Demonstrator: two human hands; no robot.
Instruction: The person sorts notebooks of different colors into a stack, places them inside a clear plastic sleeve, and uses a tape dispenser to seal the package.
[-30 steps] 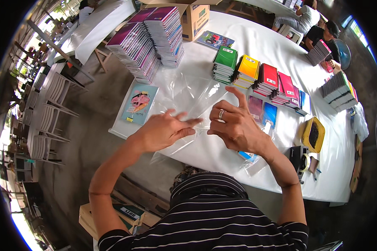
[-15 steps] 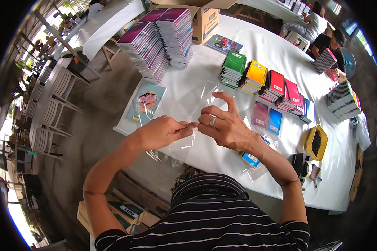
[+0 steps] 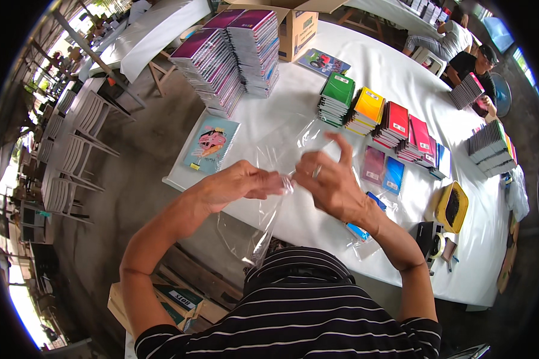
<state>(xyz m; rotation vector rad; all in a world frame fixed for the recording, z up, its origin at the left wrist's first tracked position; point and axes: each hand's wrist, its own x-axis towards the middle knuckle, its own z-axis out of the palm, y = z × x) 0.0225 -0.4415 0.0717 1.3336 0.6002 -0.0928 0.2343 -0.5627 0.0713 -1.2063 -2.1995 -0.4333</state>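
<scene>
A clear plastic bag [image 3: 245,236] hangs from my left hand [image 3: 242,182], whose fingers are pinched on its crumpled top. My right hand [image 3: 332,185], a ring on one finger, is close beside the left fingertips. Its index finger is raised and the others are curled; motion blur hides whether they grip the plastic. More clear film lies on the white table [image 3: 305,224] beyond the hands. Left of them is a light-blue spiral notebook [image 3: 211,143] with a pink picture on its cover. To the right, a purple notebook [image 3: 374,164] and a blue notebook [image 3: 393,175] lie side by side.
Tall stacks of purple-topped notebooks [image 3: 206,69] stand at the far left before a cardboard box [image 3: 297,35]. Green [image 3: 336,90], yellow [image 3: 368,103] and red [image 3: 395,116] notebook stacks line the middle. Right are a yellow basket [image 3: 459,224] and a tape roll [image 3: 438,244]. A co-worker [image 3: 474,69] sits beyond.
My right hand has moved slightly right, away from the left fingertips. My left hand has shifted a little right, and the bag now hangs gathered below it. The light-blue notebook shows more fully.
</scene>
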